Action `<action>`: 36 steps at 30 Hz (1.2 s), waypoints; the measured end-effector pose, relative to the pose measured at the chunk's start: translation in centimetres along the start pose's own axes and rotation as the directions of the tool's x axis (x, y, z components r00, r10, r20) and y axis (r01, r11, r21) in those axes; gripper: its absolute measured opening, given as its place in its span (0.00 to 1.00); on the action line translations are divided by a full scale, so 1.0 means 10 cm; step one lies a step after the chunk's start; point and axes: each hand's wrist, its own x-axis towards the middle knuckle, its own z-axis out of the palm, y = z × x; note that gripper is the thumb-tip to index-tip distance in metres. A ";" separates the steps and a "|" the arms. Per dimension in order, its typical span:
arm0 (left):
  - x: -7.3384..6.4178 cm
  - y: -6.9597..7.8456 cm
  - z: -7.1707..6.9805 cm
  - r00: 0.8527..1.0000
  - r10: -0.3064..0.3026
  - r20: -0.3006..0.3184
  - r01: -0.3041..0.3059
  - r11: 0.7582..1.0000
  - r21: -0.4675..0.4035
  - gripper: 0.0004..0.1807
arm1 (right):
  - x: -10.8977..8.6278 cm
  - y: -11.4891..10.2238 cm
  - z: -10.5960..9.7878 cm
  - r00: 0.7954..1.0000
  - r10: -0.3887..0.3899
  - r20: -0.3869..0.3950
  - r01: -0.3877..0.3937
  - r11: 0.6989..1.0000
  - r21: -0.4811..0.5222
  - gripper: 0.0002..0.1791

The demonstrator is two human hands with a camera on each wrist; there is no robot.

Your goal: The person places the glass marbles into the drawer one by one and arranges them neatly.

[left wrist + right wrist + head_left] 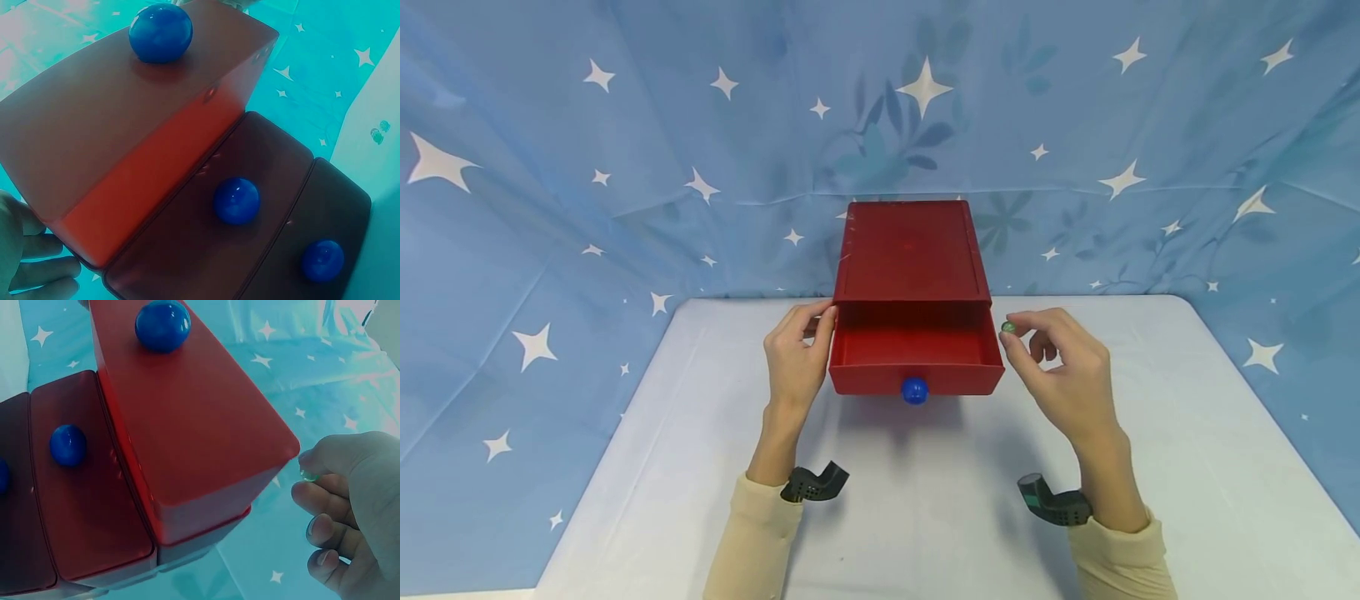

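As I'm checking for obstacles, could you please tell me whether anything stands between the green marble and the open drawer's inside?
At most the right side wall of the open drawer stands between; the right hand holds the green marble beside it and nothing else visible intervenes.

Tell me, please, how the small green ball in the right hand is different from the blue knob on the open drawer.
Size: the green ball is clearly smaller than the blue knob.
Colour: the green ball looks glassy green, while the blue knob is deep blue.
Place: the right hand pinches the green ball beside the open drawer; the blue knob sits on that drawer's front.
Both look round and shiny.
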 end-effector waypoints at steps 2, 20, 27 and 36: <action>0.00 0.00 0.00 1.000 0.001 0.001 -0.001 1.000 0.005 0.09 | 0.00 -0.01 0.01 1.000 -0.007 0.016 0.007 1.000 0.006 0.15; 0.00 0.00 -0.02 1.000 -0.006 0.015 0.006 1.000 0.009 0.09 | -0.01 -0.06 0.06 0.995 0.001 0.095 0.000 1.000 -0.006 0.15; 0.01 -0.01 0.00 1.000 0.006 0.000 -0.005 1.000 -0.015 0.08 | 0.00 -0.04 0.06 0.994 0.003 0.106 0.000 1.000 -0.023 0.16; 0.01 -0.01 -0.01 1.000 0.003 0.002 -0.003 1.000 -0.003 0.09 | 0.01 0.00 0.02 0.997 -0.010 0.073 0.012 1.000 -0.021 0.12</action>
